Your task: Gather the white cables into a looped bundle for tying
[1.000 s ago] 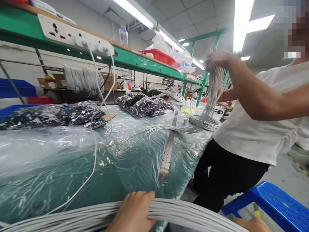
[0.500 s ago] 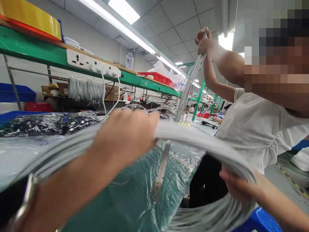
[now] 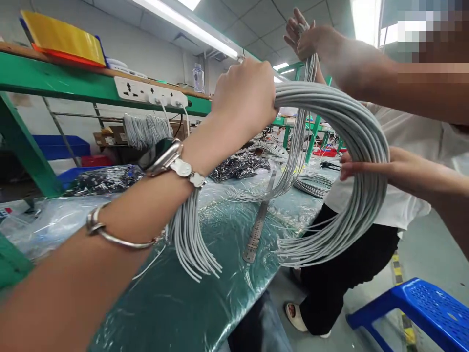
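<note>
Grey insulated wires, gathered into one thick bundle [image 3: 351,127], arch in the air above the green plastic-covered table [image 3: 205,274]. Left hand [image 3: 245,98]: closed in a full fist round the bundle at the top of the arch, with a watch and a bangle on the wrist. Right hand [image 3: 361,166]: fingers laid flat against the inner side of the arch lower down, steadying it; whether the thumb closes round cannot be told. Both cut ends of the bundle hang loose, one below the left wrist, the other fanning out at the table edge.

Handling, as a judgement: the bundle is limp yet springy, moderately heavy in this quantity, with smooth jackets that could let single strands slip free; a full-fist hold near mid-length, with a second support further along, suits it best.

On the table beyond the bundle lies a steel ruler [image 3: 258,230]. A co-worker's hand [image 3: 308,36] lifts a second wire bundle [image 3: 296,151] beside it. A power strip [image 3: 150,92] is fixed to the green shelf [image 3: 66,83] behind the table.
</note>
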Demonstrator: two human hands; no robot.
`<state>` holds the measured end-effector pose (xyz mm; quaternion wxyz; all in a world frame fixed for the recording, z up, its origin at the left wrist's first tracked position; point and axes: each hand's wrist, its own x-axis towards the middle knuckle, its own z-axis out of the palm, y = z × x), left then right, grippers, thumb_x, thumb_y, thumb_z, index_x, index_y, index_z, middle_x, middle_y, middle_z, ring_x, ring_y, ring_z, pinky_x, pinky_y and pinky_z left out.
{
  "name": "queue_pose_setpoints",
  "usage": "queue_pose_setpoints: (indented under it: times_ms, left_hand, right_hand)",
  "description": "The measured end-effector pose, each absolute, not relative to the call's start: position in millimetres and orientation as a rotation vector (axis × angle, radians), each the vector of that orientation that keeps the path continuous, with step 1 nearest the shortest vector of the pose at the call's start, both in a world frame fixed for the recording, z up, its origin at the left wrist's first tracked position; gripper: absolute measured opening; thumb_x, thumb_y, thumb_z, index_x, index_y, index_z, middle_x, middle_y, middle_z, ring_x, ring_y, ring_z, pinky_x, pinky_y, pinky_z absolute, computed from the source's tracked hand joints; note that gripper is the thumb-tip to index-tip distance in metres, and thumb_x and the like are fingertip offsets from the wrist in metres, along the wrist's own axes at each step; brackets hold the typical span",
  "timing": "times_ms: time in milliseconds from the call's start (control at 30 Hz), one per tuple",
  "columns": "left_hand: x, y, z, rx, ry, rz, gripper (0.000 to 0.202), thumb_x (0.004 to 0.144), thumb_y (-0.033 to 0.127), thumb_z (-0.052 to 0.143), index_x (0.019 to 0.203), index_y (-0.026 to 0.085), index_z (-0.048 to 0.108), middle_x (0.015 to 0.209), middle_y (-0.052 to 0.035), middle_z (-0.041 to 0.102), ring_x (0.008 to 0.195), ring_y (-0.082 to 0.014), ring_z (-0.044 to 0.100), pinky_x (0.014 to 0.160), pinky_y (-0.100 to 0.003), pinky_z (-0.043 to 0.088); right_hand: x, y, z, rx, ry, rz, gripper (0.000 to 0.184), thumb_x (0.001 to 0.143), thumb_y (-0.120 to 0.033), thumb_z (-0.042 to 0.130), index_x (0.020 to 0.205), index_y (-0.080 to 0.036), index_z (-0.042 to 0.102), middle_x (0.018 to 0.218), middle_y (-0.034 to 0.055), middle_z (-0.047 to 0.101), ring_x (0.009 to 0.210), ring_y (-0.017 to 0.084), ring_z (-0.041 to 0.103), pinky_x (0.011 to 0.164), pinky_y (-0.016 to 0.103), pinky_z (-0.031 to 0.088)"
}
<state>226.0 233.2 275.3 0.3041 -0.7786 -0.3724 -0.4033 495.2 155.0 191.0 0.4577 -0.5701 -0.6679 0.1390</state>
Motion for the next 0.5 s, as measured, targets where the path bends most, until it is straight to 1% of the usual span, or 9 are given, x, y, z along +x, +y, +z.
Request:
queue_pose_setpoints:
  times_ms: [33,100,167,267,333,367,433,500]
  left_hand:
    - [230,232,274,-2.077,-0.997,-1.073,0.022,0.076,0.022,0.057,0.094,0.021,0.070,0.097,-0.0156,0.068,0.098,-0.0376,0.062,0.077,-0.046,0.050]
    - [238,230,270,-2.089,-1.045,-1.079,0.024,0.079,0.024,0.055,0.098,0.021,0.069,0.099,-0.0135,0.069,0.098,-0.0353,0.062,0.078,-0.043,0.050]
    - [243,229,266,-2.080,-1.111,-1.098,0.024,0.080,0.025,0.054,0.098,0.019,0.069,0.097,-0.0120,0.069,0.097,-0.0332,0.063,0.078,-0.040,0.050]
    - [242,226,257,-2.088,-1.153,-1.122,0.028,0.080,0.027,0.052,0.097,0.013,0.069,0.094,-0.0141,0.068,0.095,-0.0330,0.063,0.077,-0.039,0.048]
    - [237,225,250,-2.096,-1.142,-1.119,0.031,0.083,0.029,0.049,0.098,0.010,0.069,0.094,-0.0158,0.068,0.095,-0.0328,0.063,0.079,-0.041,0.047]
    - [234,224,247,-2.091,-1.147,-1.112,0.033,0.085,0.030,0.047,0.099,0.009,0.069,0.095,-0.0161,0.068,0.094,-0.0323,0.063,0.080,-0.041,0.047]
    - [227,224,241,-2.077,-1.182,-1.092,0.034,0.087,0.033,0.046,0.098,0.009,0.068,0.095,-0.0164,0.068,0.093,-0.0317,0.062,0.080,-0.041,0.046]
    - [220,224,239,-2.059,-1.234,-1.068,0.033,0.085,0.036,0.049,0.095,0.011,0.068,0.093,-0.0167,0.068,0.091,-0.0328,0.063,0.078,-0.042,0.047]
  right_hand:
    - [490,153,190,-1.414,-1.631,0.125,0.032,0.066,-0.046,0.080,0.076,-0.021,0.062,0.075,0.0049,0.060,0.074,0.021,0.058,0.062,0.030,0.048]
    - [475,149,187,-1.413,-1.561,-0.272,0.033,0.071,-0.041,0.079,0.088,-0.021,0.060,0.084,0.0057,0.061,0.079,0.022,0.057,0.065,0.032,0.045]
    - [456,147,183,-1.399,-1.504,-0.458,0.034,0.076,-0.040,0.076,0.096,-0.020,0.055,0.089,0.0068,0.061,0.082,0.023,0.058,0.069,0.034,0.045]
    - [437,153,177,-1.350,-1.446,-0.414,0.044,0.077,-0.039,0.076,0.107,-0.018,0.053,0.096,0.0078,0.063,0.090,0.026,0.061,0.075,0.036,0.047]
    - [432,161,175,-1.317,-1.421,-0.369,0.046,0.077,-0.033,0.075,0.114,-0.019,0.052,0.096,0.0063,0.064,0.092,0.026,0.061,0.079,0.038,0.048]
    - [431,165,175,-1.301,-1.431,-0.356,0.043,0.077,-0.029,0.073,0.113,-0.019,0.053,0.095,0.0056,0.064,0.092,0.026,0.061,0.080,0.037,0.049]
    - [432,172,176,-1.272,-1.517,-0.232,0.028,0.079,-0.023,0.069,0.104,-0.017,0.058,0.090,0.0049,0.064,0.087,0.023,0.063,0.077,0.035,0.050]
    - [431,178,181,-1.275,-1.619,-0.016,0.015,0.081,-0.021,0.066,0.093,-0.014,0.062,0.078,0.0034,0.062,0.071,0.018,0.062,0.066,0.031,0.050]
